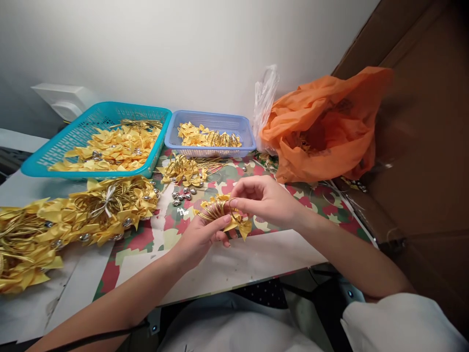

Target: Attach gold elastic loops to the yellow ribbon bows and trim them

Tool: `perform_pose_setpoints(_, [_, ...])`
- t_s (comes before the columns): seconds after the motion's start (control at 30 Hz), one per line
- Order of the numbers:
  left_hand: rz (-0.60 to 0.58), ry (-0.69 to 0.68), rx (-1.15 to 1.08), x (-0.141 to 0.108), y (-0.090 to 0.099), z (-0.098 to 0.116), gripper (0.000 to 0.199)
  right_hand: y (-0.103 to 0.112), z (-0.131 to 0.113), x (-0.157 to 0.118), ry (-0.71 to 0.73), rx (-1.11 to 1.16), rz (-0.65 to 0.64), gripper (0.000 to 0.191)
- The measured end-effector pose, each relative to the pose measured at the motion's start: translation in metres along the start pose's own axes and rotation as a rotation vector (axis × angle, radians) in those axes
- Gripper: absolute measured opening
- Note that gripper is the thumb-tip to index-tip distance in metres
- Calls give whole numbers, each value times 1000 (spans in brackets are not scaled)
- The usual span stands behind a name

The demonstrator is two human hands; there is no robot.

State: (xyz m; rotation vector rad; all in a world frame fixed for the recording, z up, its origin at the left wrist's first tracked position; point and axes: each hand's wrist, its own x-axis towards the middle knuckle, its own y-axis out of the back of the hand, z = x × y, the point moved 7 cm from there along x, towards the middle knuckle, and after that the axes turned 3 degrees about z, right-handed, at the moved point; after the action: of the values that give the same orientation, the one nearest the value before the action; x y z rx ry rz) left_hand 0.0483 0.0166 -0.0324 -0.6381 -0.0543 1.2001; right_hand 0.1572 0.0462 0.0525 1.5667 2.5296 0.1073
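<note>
My left hand (207,232) is closed around a bunch of gold cord loops (216,210), which lie in a row across its fingers. Yellow ribbon bows (241,228) hang from these cords below and behind the fingers. My right hand (262,199) pinches one gold cord loop at the right end of the row, thumb against forefinger. Just beyond the left hand, several small silver bells (183,194) lie loose on the table. Behind them is a small pile of yellow bows with gold cords (183,170).
A teal basket (91,173) and a smaller blue basket (210,150) hold more bows at the back. Tied bundles of bows (110,208) lie at left. An orange plastic bag (322,166) stands at right beside a clear bag (264,102) and cardboard (421,171). Patterned sheet (315,200) covers the table.
</note>
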Motion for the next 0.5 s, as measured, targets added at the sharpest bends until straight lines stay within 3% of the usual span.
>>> perform_pose_setpoints(0.5, [3, -2, -70, 4, 2, -4, 27, -4, 9, 2, -4, -32, -6, 8])
